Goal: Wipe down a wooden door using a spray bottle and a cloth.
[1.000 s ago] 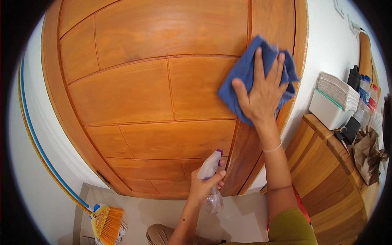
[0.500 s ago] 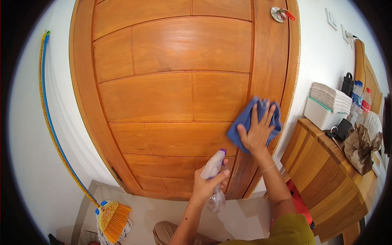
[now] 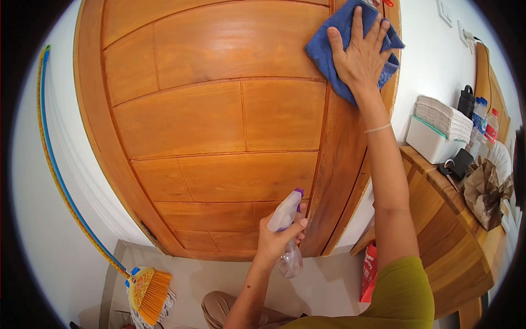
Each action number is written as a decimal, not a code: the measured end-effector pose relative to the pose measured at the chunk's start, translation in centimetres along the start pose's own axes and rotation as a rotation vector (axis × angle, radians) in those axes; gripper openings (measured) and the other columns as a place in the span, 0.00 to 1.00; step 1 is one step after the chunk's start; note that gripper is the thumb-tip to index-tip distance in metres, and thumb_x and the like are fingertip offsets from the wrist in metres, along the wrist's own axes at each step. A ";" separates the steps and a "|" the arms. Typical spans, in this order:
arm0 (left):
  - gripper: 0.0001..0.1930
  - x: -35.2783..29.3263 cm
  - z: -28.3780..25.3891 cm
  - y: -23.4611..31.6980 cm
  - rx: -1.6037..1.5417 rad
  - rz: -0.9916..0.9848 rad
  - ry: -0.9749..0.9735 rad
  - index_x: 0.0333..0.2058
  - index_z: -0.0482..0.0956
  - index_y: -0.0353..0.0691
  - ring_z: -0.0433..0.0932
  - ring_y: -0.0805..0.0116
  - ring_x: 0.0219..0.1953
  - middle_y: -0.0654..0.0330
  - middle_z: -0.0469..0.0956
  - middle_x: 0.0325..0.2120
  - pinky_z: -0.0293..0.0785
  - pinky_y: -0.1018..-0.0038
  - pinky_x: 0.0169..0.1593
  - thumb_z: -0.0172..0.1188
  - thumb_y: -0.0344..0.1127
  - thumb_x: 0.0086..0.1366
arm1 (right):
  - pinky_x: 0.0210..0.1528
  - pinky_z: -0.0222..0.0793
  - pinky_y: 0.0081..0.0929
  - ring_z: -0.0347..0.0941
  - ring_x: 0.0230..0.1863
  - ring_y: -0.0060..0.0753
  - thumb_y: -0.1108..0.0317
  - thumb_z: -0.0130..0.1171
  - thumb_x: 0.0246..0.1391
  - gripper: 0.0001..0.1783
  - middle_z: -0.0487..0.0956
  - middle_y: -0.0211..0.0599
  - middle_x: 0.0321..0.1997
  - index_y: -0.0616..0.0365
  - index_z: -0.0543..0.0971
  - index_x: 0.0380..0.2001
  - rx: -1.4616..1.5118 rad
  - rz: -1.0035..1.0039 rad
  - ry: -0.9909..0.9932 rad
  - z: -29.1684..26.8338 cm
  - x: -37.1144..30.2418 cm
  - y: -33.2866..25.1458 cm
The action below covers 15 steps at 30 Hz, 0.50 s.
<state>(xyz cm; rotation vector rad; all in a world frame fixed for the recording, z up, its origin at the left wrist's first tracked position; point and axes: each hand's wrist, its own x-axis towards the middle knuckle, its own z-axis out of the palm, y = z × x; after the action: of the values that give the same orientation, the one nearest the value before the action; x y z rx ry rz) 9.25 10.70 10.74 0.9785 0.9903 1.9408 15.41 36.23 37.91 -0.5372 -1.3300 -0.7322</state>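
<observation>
Pressing rumpled blue cloth (image 3: 327,54) to glossy wooden door (image 3: 200,118) with splayed right hand (image 3: 361,63); gripping clear-bodied spray bottle (image 3: 291,261) in left hand (image 3: 272,240).

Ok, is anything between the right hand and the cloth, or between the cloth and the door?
Nothing visible: the right hand is spread on the cloth, and the cloth lies against the door, though its underside is hidden. The handle shows at the cloth's upper edge. The left hand holds the bottle lower down.
</observation>
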 end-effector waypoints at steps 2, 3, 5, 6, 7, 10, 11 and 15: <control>0.22 0.6 -0.2 -0.6 -0.007 -0.020 -0.002 0.53 0.78 0.33 0.76 0.77 0.23 0.62 0.80 0.28 0.71 0.79 0.25 0.69 0.29 0.59 | 0.65 0.32 0.82 0.31 0.79 0.63 0.25 0.40 0.58 0.50 0.46 0.60 0.77 0.47 0.58 0.73 0.090 0.033 0.011 -0.6 -2.6 -0.5; 0.22 1.0 -0.3 -0.9 -0.010 -0.032 -0.010 0.53 0.78 0.33 0.76 0.77 0.23 0.63 0.79 0.27 0.71 0.80 0.26 0.69 0.30 0.59 | 0.64 0.35 0.82 0.32 0.79 0.63 0.24 0.40 0.57 0.51 0.47 0.62 0.77 0.48 0.59 0.72 0.046 0.026 -0.019 -1.2 -3.9 -0.8; 0.22 1.7 -0.4 -1.3 -0.019 -0.041 -0.018 0.53 0.78 0.33 0.76 0.77 0.23 0.63 0.79 0.27 0.71 0.80 0.26 0.69 0.30 0.59 | 0.63 0.37 0.81 0.32 0.79 0.63 0.22 0.40 0.55 0.52 0.46 0.61 0.77 0.48 0.59 0.72 0.036 0.020 -0.071 -2.3 -7.4 -1.0; 0.22 2.0 -0.3 -1.6 -0.028 -0.050 -0.023 0.52 0.78 0.33 0.76 0.77 0.23 0.63 0.79 0.26 0.72 0.80 0.26 0.69 0.30 0.59 | 0.63 0.38 0.81 0.31 0.79 0.62 0.21 0.41 0.54 0.53 0.46 0.60 0.77 0.48 0.59 0.72 0.027 0.015 -0.122 -2.9 -9.1 -1.0; 0.22 2.2 -0.4 -1.9 -0.028 -0.055 -0.022 0.52 0.78 0.33 0.76 0.77 0.23 0.63 0.79 0.26 0.72 0.80 0.26 0.69 0.30 0.59 | 0.63 0.38 0.81 0.31 0.79 0.62 0.21 0.41 0.54 0.53 0.46 0.60 0.77 0.48 0.59 0.72 0.027 0.016 -0.127 -3.4 -10.7 -1.4; 0.21 2.5 -0.6 -2.7 -0.038 -0.060 -0.005 0.52 0.78 0.33 0.76 0.77 0.23 0.63 0.79 0.27 0.72 0.79 0.26 0.69 0.30 0.60 | 0.60 0.45 0.82 0.29 0.79 0.61 0.20 0.42 0.51 0.55 0.43 0.57 0.78 0.48 0.60 0.72 -0.012 0.038 -0.279 -5.2 -14.9 -2.0; 0.21 2.3 -0.7 -2.8 -0.032 -0.079 0.011 0.52 0.79 0.33 0.75 0.77 0.23 0.63 0.79 0.27 0.72 0.79 0.26 0.69 0.30 0.60 | 0.58 0.48 0.82 0.29 0.79 0.61 0.20 0.43 0.51 0.55 0.43 0.57 0.79 0.47 0.61 0.72 0.010 0.032 -0.337 -5.5 -16.3 -2.3; 0.21 1.4 -0.4 -2.4 -0.059 -0.100 0.001 0.52 0.79 0.33 0.75 0.77 0.23 0.64 0.79 0.28 0.71 0.80 0.26 0.70 0.30 0.60 | 0.55 0.53 0.80 0.32 0.79 0.60 0.21 0.47 0.50 0.54 0.43 0.56 0.78 0.46 0.63 0.70 0.023 0.013 -0.438 -7.0 -21.4 -2.2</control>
<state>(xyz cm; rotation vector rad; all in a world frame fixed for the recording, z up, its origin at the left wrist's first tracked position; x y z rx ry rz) 8.92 12.86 8.92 0.8787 0.9587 1.8769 16.78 33.29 15.48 -0.7144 -1.7355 -0.6069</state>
